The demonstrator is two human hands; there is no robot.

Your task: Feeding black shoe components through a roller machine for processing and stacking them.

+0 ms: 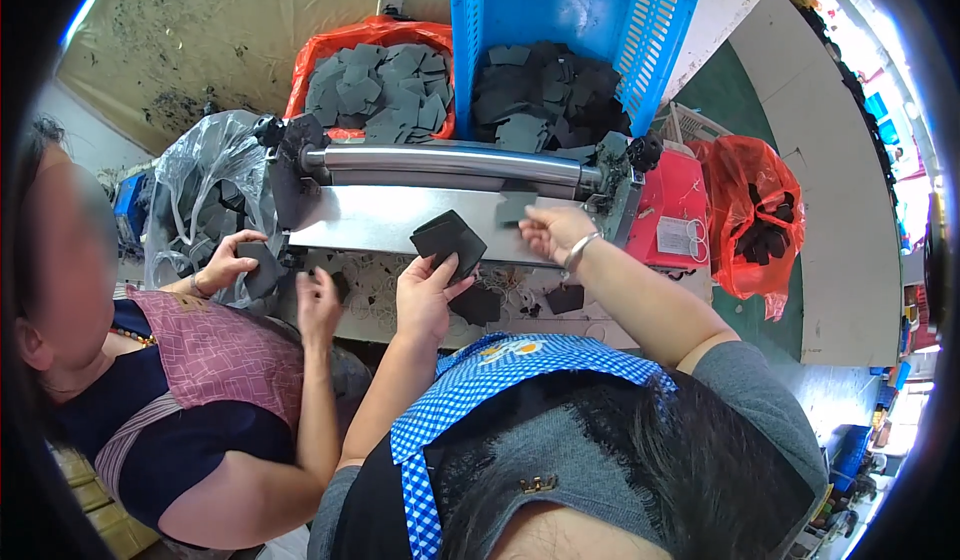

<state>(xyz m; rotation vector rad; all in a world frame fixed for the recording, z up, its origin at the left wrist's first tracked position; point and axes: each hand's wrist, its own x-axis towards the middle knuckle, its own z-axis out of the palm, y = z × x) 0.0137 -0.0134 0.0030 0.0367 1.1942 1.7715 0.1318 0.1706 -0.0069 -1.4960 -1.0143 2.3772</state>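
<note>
My left hand [427, 298] grips a small stack of dark, squarish flat pieces [448, 237], thumb on top, in front of the machine's metal plate [375, 218]. Over the plate's right part, my right hand [556, 233] pinches a single dark grey flat piece [515, 205]; it is slightly blurred. That piece reaches toward the shiny metal roller [440, 164] behind the plate. Whether its far edge touches the roller I cannot tell. What the pieces are made of does not show.
Behind the roller stand a red bag [298, 82] and a blue basket [465, 20], both holding many dark pieces. A red plastic bag [730, 175] hangs at right beside a red machine housing [665, 195]. At left, a co-worker's hand [230, 260] holds dark pieces near a clear bag [200, 150].
</note>
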